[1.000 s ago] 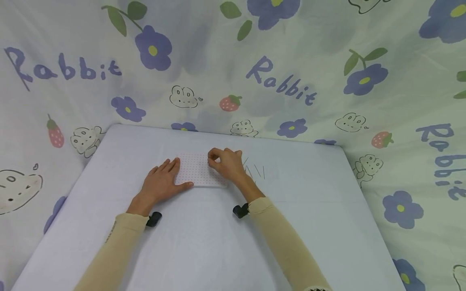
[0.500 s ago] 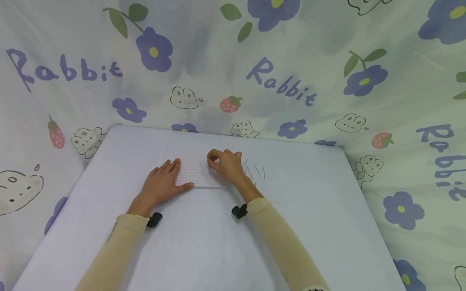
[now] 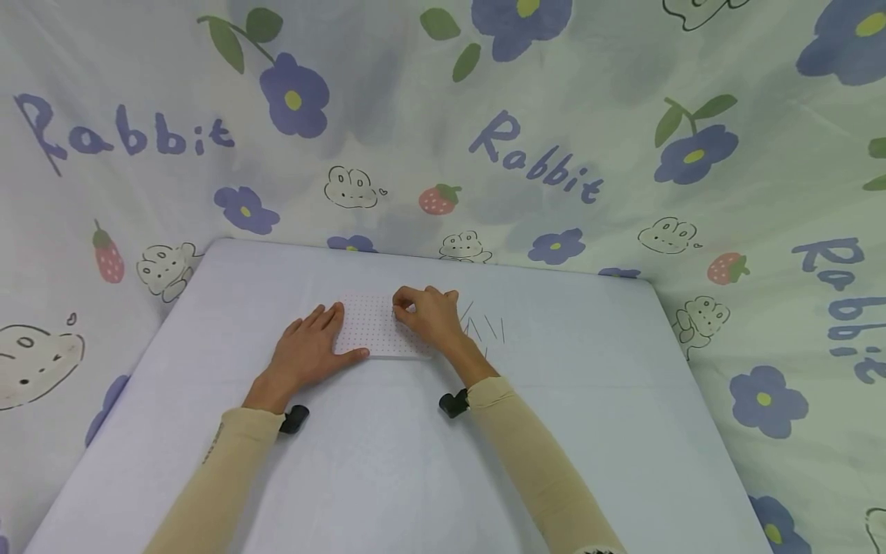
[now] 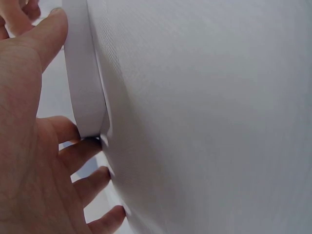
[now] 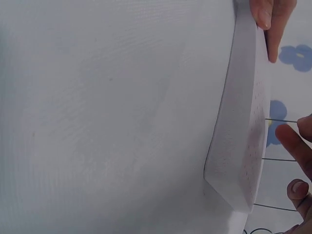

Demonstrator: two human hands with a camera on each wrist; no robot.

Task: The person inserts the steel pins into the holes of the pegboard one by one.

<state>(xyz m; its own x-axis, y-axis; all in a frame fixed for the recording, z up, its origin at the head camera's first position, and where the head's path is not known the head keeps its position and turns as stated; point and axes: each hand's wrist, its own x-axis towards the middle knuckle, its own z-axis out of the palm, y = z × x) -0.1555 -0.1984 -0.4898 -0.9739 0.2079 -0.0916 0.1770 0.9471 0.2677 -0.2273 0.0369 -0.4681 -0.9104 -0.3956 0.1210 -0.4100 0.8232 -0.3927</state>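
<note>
A white board (image 3: 367, 327) with a grid of small dots lies flat on the table. My left hand (image 3: 304, 350) rests at its left side, fingers stretched along that edge and thumb on the near edge. Over the board's right part, my right hand (image 3: 431, 314) pinches a thin dark needle (image 5: 280, 120) between thumb and forefinger. The right wrist view shows that needle standing at the board's face, with a second needle (image 5: 279, 159) and a third needle (image 5: 275, 207) upright beside it. In the head view my right hand hides much of the board's right part.
Several loose thin dark needles (image 3: 494, 329) lie on the white tabletop (image 3: 588, 338) right of the board, partly behind my right hand. Black wrist cameras sit below both wrists. A printed cloth (image 3: 394, 138) with flowers and rabbits hangs behind the table and at its sides.
My right hand has shifted very slightly left over the board, still pinching. The left hand and the board have stayed in place.
</note>
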